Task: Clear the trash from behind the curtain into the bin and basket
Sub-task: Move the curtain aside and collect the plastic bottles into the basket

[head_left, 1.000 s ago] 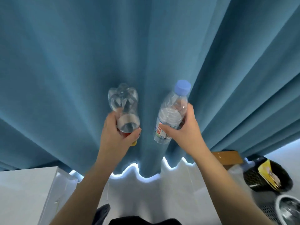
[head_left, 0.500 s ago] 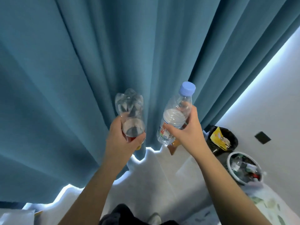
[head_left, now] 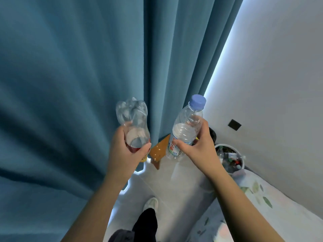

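While both were held up before the curtain (head_left: 70, 84), the left hand (head_left: 127, 152) was noted curled round an inverted bottle (head_left: 132, 116), the right hand (head_left: 201, 149) round a blue-capped bottle (head_left: 187, 128). It was judged that each should be released low over the white bin (head_left: 242, 158) nearby.

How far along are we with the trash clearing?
Done: the round white bin already holds several bottles. In hand: left hand grips an upturned clear plastic bottle, right hand a blue-capped clear water bottle. Left: dropping both in; what remains behind the blue curtain is hidden.
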